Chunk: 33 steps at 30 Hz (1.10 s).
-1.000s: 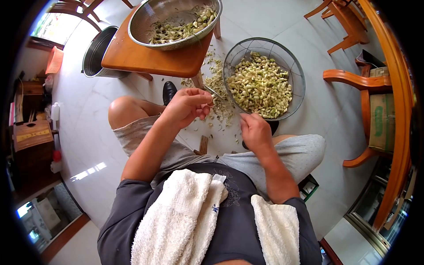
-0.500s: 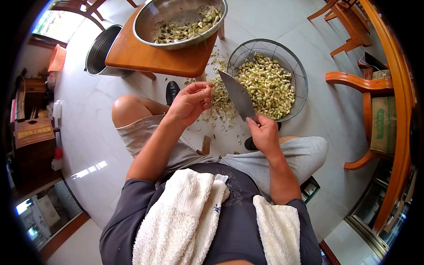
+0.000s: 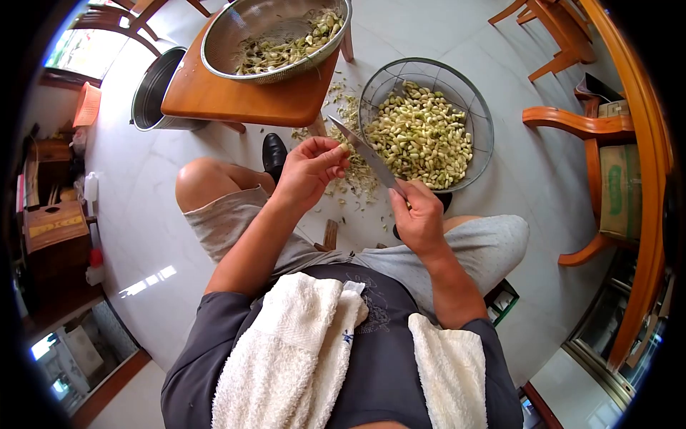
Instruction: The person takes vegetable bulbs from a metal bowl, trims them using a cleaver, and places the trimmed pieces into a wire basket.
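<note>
My left hand (image 3: 312,170) is closed in a pinch on a small pale bulb (image 3: 344,148), like a shallot or Chinese onion, mostly hidden by the fingertips. My right hand (image 3: 419,218) grips the handle of a kitchen cleaver (image 3: 373,159). Its grey blade points up and left, seen at a narrow angle, its upper part close beside the bulb; whether they touch I cannot tell. Beyond the blade, a wire-mesh basket (image 3: 489,132) on the floor holds a heap of trimmed bulbs (image 3: 418,136). Root and stem scraps (image 3: 357,175) lie scattered below my left hand.
A wooden stool (image 3: 243,100) bears a metal colander (image 3: 214,57) of untrimmed bulbs (image 3: 286,50). Behind it stands a metal bucket (image 3: 146,100). Wooden chairs (image 3: 572,125) and a cardboard box (image 3: 620,191) are at the right. A white towel (image 3: 286,343) hangs over my chest.
The cleaver blade has turned from showing its broad face to a narrower angle, and its tip has come left toward my left hand. The view has shifted slightly.
</note>
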Available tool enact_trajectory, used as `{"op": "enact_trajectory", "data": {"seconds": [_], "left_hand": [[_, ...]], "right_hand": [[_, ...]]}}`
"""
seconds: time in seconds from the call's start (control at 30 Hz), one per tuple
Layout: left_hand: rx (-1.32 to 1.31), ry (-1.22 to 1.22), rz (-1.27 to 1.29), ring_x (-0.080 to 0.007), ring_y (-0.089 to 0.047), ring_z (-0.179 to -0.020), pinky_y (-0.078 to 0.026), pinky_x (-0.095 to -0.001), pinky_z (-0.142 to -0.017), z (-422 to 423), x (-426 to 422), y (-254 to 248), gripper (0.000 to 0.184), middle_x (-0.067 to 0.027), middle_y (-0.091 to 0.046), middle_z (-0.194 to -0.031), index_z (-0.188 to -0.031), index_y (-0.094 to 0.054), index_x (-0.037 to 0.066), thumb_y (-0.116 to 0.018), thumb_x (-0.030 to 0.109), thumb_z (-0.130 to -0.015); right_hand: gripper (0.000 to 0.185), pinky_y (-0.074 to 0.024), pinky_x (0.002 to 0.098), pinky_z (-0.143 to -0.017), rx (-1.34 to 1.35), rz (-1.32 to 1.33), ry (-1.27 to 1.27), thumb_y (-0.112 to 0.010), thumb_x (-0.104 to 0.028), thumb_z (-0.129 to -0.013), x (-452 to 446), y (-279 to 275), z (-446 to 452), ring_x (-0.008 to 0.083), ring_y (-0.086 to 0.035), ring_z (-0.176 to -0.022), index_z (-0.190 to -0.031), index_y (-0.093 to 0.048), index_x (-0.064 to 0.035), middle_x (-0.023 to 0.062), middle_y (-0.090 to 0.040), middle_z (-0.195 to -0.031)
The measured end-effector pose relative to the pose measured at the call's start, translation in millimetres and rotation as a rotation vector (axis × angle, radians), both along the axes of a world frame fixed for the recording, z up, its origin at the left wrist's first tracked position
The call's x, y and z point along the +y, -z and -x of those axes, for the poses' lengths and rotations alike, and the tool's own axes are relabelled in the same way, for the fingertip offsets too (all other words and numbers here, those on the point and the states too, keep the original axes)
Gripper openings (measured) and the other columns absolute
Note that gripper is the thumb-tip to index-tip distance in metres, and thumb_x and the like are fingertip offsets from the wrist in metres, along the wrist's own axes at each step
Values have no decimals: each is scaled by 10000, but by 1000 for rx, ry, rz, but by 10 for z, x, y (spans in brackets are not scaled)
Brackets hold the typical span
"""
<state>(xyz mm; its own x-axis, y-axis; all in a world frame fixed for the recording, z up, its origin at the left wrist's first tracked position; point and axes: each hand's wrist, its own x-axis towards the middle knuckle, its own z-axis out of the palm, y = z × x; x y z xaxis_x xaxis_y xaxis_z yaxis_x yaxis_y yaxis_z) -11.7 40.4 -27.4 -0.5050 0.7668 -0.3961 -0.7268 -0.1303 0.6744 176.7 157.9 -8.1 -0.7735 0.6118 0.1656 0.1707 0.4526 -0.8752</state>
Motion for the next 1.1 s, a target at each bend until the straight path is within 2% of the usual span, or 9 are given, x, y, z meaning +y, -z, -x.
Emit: {"op": "enact_trajectory", "data": {"seconds": [0.33, 0.73, 0.9, 1.0, 1.1], "left_hand": [[19, 0, -29, -147, -576, -700, -454, -264, -617, -38, 2, 11, 50, -72, -624, -825, -906, -591, 12, -611, 16, -860], [86, -25, 15, -147, -601, -669, -486, -268, -601, -42, 12, 23, 105, -81, -631, -793, -902, -583, -10, -656, 8, -830], [221, -41, 8, -139, -601, -669, -490, -258, -606, -46, -7, 24, 99, -82, -636, -788, -896, -594, -17, -660, 5, -825], [306, -41, -51, -139, -605, -683, -497, -255, -621, -15, -25, 40, 111, -87, -639, -801, -913, -601, -24, -658, -5, -820], [357, -35, -116, -144, -612, -705, -507, -258, -642, 18, -44, 0, 127, -95, -643, -823, -932, -603, -30, -653, -19, -816]], "right_hand": [[166, -466, 342, -599, -25, -27, -14, -610, -44, -812, -5, -2, 29, 278, -592, -658, -965, -657, -1, 131, -598, -751], [175, -467, 360, -595, -43, -92, -7, -614, -44, -803, -11, 27, 16, 294, -589, -667, -972, -655, -24, 126, -590, -759], [155, -471, 388, -609, -62, -79, 14, -602, -45, -795, -55, 26, 24, 318, -590, -691, -940, -654, -31, 132, -589, -786], [98, -472, 430, -640, -293, -134, -32, -601, -91, -789, -28, 159, 18, 371, -588, -723, -842, -642, -19, 169, -602, -780], [129, -465, 464, -663, -563, -59, -148, -604, -137, -780, 57, 355, -46, 413, -578, -746, -760, -613, -10, 206, -600, -751]]}}
